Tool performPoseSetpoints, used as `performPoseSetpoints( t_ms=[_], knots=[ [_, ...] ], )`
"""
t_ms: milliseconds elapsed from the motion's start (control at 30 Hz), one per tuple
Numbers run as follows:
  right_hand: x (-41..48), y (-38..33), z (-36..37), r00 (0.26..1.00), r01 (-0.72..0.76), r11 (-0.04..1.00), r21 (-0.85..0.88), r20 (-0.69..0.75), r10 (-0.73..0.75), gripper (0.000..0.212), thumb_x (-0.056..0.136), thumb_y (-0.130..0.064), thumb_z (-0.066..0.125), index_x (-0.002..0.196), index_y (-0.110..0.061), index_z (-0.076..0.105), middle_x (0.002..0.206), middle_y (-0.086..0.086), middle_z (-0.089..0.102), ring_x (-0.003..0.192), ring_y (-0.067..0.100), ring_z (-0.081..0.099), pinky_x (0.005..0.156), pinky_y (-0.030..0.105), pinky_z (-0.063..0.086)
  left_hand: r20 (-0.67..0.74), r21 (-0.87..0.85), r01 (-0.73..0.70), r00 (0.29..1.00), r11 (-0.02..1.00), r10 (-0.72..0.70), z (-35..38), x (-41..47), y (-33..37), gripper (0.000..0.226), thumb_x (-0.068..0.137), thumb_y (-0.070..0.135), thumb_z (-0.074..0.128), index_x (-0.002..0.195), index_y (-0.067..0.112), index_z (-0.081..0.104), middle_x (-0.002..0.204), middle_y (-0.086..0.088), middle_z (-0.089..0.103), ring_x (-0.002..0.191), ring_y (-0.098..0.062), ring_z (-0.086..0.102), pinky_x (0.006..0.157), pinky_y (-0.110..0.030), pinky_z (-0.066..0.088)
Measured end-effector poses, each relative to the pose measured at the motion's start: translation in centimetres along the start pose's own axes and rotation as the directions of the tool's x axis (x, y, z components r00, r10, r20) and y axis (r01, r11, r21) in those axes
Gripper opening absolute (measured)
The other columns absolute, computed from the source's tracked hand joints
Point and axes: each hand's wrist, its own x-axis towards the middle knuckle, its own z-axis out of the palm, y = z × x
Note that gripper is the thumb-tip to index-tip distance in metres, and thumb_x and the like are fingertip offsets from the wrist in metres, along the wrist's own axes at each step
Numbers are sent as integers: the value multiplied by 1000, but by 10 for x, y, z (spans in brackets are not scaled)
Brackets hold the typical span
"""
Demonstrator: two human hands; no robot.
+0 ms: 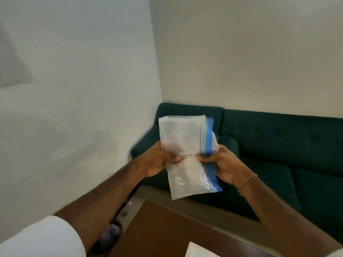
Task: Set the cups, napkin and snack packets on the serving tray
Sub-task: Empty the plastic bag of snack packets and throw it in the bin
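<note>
The snack packet (pixel 187 156), a clear zip bag with a blue seal strip, is up in the air before us, above the brown surface (pixel 163 236) and in front of the green sofa (pixel 278 145). Our left hand (pixel 157 160) and right hand (pixel 220 162) each keep a closed grip on its middle, thumbs on top.

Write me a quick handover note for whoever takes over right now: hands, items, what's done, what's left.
Left hand and right hand: both grip one clear zip bag with a blue seal, held up in front of the green sofa.
Contents look pale; can't tell what they are.
A wooden table lies below, with a white item at the frame's bottom edge.
No tray or cups in view.
Nothing visibly placed; everything is left.
</note>
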Motion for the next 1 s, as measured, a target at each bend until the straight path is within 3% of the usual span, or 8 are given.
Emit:
performPoseSetpoints(
  t_ms=[67, 167, 267, 333, 400, 533, 633, 1000],
  knots=[
    [23, 18, 25, 992, 25, 998, -63, 128, -16, 30, 90, 18, 49, 84, 5, 76, 118, 20, 72, 106, 27, 73, 90, 40, 60, 14, 72, 50, 999, 996, -51, -39, -19, 2, 28, 73, 11, 80, 101, 9, 77, 101, -10, 75, 86, -21, 73, 71, -31, 60],
    [67, 43, 59, 967, 84, 901, -425, 252, 29, 47, 78, 30, 40, 60, -2, 69, 134, 13, 67, 122, 25, 65, 102, 41, 53, -3, 465, 118, 991, 877, -131, -103, -39, 2, 40, 74, -13, 52, 91, 9, 80, 92, -2, 78, 82, -22, 71, 73, -34, 59],
    [117, 74, 104, 898, 321, 398, -859, 409, 160, 40, 81, 15, 52, 83, -13, 81, 121, -4, 71, 109, 15, 66, 99, 26, 51, 29, 791, 125, 970, 599, -240, -173, -58, -12, 59, 69, -19, 44, 106, 12, 79, 113, -1, 74, 98, -23, 68, 86, -24, 54],
    [154, 112, 139, 826, 480, 130, -868, 496, 267, 28, 89, -5, 62, 108, -18, 78, 124, -1, 66, 110, 18, 62, 99, 26, 48, 0, 918, 112, 959, 379, -283, -229, -64, -33, 58, 76, -17, 50, 119, 15, 73, 130, -1, 66, 111, -24, 62, 94, -23, 50],
    [194, 165, 170, 795, 522, 9, -853, 490, 358, 35, 92, -19, 63, 126, -20, 69, 139, 2, 56, 123, 21, 54, 107, 31, 45, -29, 965, 111, 944, 236, -327, -290, -68, -64, 61, 78, -8, 56, 133, 15, 63, 145, -3, 54, 126, -25, 53, 106, -34, 44],
    [262, 290, 216, 787, 475, -134, -870, 351, 508, 68, 86, -18, 62, 151, -24, 42, 163, 1, 29, 150, 24, 24, 126, 48, 14, -34, 983, 105, 913, 152, -406, -406, -71, -155, 69, 80, 10, 67, 146, 14, 47, 157, -1, 38, 140, -23, 37, 117, -37, 31],
    [301, 384, 242, 764, 469, -179, -865, 296, 573, 72, 85, -18, 60, 153, -18, 38, 168, 1, 13, 155, 25, 8, 124, 52, -4, -27, 996, 60, 904, 63, -426, -483, -74, -239, 64, 88, 19, 60, 148, 13, 41, 164, 1, 20, 148, -23, 19, 121, -39, 19],
    [393, 754, 258, 614, 457, -206, -865, 139, 777, 60, 98, -32, 50, 154, -17, 36, 170, 2, 0, 157, 31, -5, 118, 61, -14, -143, 987, 156, 703, -45, -697, -657, -82, -580, 70, 94, 43, 49, 155, 18, 27, 167, -2, -3, 152, -33, -6, 120, -56, 0]
  ],
)
